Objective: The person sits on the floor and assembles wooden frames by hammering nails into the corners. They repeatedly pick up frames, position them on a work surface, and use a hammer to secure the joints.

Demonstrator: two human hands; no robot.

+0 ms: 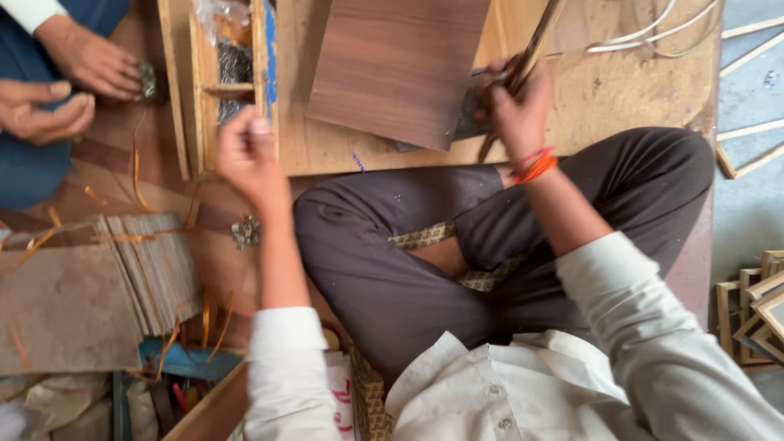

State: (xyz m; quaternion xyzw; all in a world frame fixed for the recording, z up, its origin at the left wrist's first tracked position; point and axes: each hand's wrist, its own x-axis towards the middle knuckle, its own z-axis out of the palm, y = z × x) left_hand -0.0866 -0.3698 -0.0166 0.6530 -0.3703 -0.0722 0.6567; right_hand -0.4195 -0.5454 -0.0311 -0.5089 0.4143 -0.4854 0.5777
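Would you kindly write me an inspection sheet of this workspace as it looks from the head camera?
Surface: dusty wooden board in front of the seated person.
Job's things: brown veneered panel lying flat; thin wooden strip slanting up from the right hand.
Clutter: compartmented wooden box with small metal pieces; stack of thin sheets; orange shavings around it.
Hands: left hand raised by the box, fingers pinched, contents too small to tell; right hand closed on the strip; another person's hands work at upper left.
Cables: pale cords at top right.
Surroundings: small wooden frames stacked at right.
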